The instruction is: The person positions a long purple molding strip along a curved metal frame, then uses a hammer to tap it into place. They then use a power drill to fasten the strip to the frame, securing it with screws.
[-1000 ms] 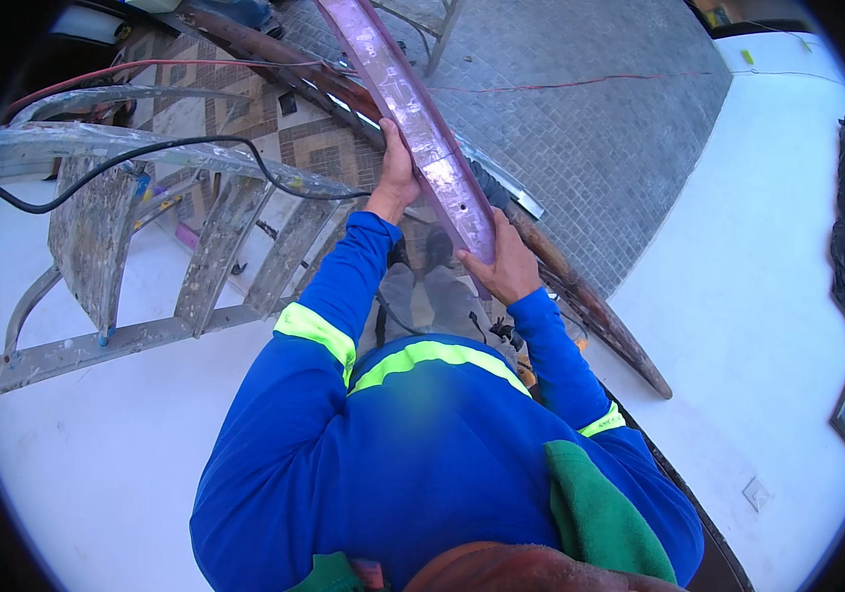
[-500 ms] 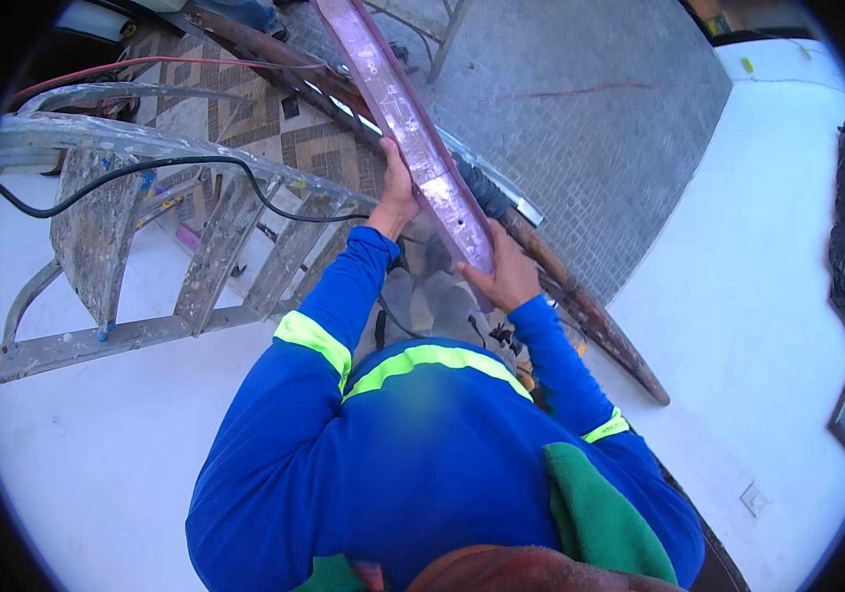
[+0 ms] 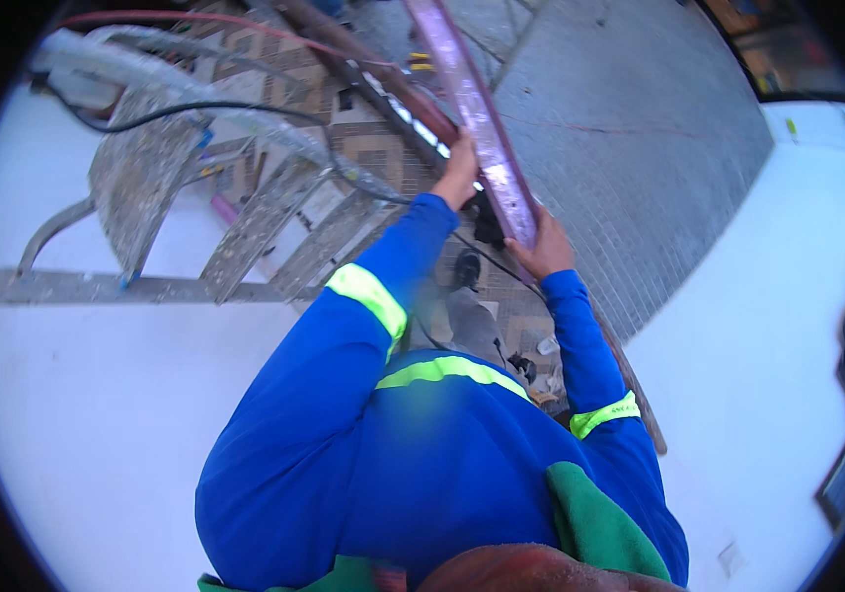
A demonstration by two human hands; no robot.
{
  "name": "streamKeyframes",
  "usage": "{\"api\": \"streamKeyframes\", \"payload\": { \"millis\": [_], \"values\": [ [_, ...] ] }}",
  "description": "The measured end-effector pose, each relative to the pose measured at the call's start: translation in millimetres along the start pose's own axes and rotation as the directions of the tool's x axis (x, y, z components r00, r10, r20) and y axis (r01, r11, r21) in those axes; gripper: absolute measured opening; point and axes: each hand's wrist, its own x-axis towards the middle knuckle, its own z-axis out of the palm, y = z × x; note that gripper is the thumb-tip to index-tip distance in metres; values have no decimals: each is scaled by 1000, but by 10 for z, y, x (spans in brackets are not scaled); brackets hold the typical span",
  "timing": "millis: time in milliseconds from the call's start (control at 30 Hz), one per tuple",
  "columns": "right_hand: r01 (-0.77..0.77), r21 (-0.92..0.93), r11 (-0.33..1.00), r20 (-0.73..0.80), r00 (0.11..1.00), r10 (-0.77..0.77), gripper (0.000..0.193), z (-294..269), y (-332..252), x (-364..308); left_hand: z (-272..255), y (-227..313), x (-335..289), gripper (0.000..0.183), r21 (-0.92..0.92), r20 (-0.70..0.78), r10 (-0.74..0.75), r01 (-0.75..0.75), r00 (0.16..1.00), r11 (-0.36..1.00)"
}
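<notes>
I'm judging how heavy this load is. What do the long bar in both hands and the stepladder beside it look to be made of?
Long bar: probably metal, with a smooth sheen and a purplish tint that may be a protective film. The left hand and right hand grip it. Stepladder: probably aluminium, dull grey, heavily speckled with paint or plaster.

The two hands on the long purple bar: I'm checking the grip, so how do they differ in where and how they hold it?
The left hand grips the long purple bar farther up, on its left edge; the right hand holds the near end from the right side. The left arm reaches out nearly straight, the right arm is bent closer in. Both are bare, with blue sleeves, and closed on the bar.
</notes>
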Motion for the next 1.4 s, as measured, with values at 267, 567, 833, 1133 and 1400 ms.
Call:
{"api": "streamKeyframes", "payload": {
  "millis": [267, 567, 833, 1133, 1400],
  "values": [
    [0, -128, 992, -155, 988, -20, 97, 378, 16, 21, -2, 323, -355, 72, 911, -61, 256, -51, 965, 410],
    [12, -288, 958, -181, 981, -66, 114, 502, -13, 37, 122, 249, -1298, 75, 875, 240, 535, -419, 810, 242],
    [378, -338, 862, -340, 805, -486, 104, 146, -389, -441, -1173, -293, -2405, 57, 775, 391, 169, -423, 905, 469],
    [128, -288, 949, 724, 678, 128, 90, 2333, 836, -1597, -3457, -1480, -3958, 79, 521, -573, -488, 752, 658, 403],
    [266, -364, 893, 856, 474, 208, 75, 3026, 1051, -1743, -3703, -1355, -4739, 106, 376, -523, -357, 586, 774, 718]
  ]
}}
